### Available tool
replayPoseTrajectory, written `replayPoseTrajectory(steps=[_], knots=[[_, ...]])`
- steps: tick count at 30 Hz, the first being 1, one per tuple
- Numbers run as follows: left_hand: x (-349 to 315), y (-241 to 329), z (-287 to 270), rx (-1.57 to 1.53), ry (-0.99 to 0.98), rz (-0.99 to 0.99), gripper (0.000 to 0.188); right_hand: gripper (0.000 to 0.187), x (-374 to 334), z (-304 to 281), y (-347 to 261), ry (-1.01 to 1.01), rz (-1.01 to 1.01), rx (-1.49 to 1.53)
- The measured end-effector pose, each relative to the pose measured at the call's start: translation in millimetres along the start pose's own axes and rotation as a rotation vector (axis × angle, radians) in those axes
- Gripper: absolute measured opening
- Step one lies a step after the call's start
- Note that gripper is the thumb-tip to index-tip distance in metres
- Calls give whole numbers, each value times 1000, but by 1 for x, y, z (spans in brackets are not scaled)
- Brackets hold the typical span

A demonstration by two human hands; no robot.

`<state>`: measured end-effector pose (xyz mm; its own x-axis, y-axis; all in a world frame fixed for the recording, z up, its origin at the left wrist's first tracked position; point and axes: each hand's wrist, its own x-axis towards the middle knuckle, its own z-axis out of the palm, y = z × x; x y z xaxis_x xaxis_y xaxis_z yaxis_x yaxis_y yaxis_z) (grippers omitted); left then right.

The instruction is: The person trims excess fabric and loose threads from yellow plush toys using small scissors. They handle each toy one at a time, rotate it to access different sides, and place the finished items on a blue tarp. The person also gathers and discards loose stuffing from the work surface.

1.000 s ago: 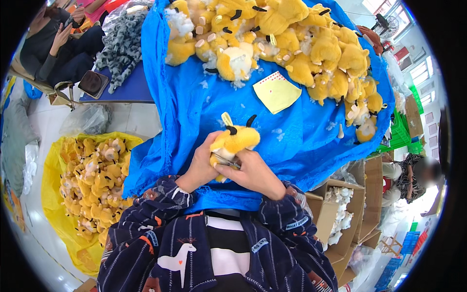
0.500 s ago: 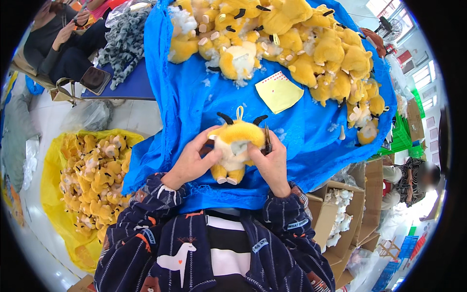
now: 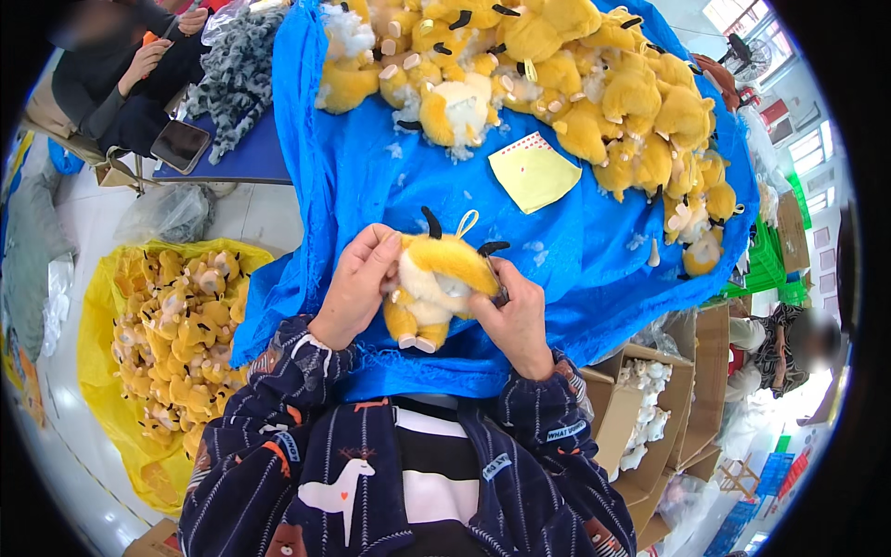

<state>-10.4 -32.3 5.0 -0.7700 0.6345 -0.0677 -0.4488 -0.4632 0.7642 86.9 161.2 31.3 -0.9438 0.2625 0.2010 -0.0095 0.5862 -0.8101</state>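
Between my hands, over the blue sheet, is a small yellow plush toy (image 3: 434, 288) with a cream belly, dark horns and a hanging loop on top. A gap in its front shows whitish stuffing. My left hand (image 3: 357, 283) pinches the toy's upper left edge between thumb and fingers. At its right side, my right hand (image 3: 516, 316) is closed on the fabric near the gap. A slim dark tool (image 3: 502, 293) sits within the right fingers, mostly hidden, so its kind is unclear.
A blue sheet (image 3: 371, 176) covers the table, with a heap of yellow plush toys (image 3: 575, 79) and a yellow paper (image 3: 535, 174) on it. At left stands a yellow bag (image 3: 102, 362) of similar toys; cardboard boxes (image 3: 691, 390) stand at right. Another person (image 3: 111, 93) sits far left.
The toy has tilted, its feet swinging left and its right horn dropping. My left hand has risen to its upper edge; my right hand has shifted slightly down.
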Motion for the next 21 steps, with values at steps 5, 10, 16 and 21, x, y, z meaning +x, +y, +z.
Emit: replayPoseTrajectory(steps=[5,10,16,21], knots=[[-2,-5,21,796,23,344,64,37,3,3,-1,-3,24,75],[10,-15,33,744,150,215,59,33,-1,13,-10,-19,-174,-88],[22,-26,15,873,68,200,56,31,-5,24,-1,24,-290,-130],[9,0,9,169,-206,-132,81,33,3,1,1,-45,82,285]])
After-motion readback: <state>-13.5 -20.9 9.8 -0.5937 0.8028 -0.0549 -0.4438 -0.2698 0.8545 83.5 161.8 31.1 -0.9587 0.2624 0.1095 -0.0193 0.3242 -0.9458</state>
